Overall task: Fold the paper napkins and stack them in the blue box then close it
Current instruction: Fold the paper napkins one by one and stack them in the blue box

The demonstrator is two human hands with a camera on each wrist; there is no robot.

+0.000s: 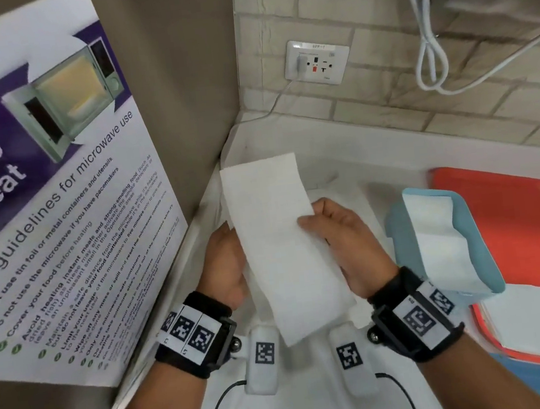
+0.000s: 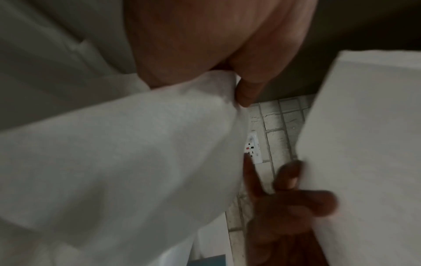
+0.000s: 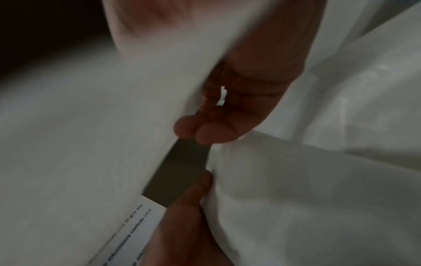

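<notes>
Above white counter (image 1: 341,162), napkin (image 1: 275,237) between both hands' fingers (image 1: 307,222).

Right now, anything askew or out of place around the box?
Yes. The blue box sits tipped, leaning on the orange tray, and the napkin inside overhangs its near rim. Both hands, left hand and right hand, hold a long napkin above the counter.

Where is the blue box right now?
In the head view, the blue box stands on the right, beside the right hand, at the orange tray's edge, napkins inside.
</notes>
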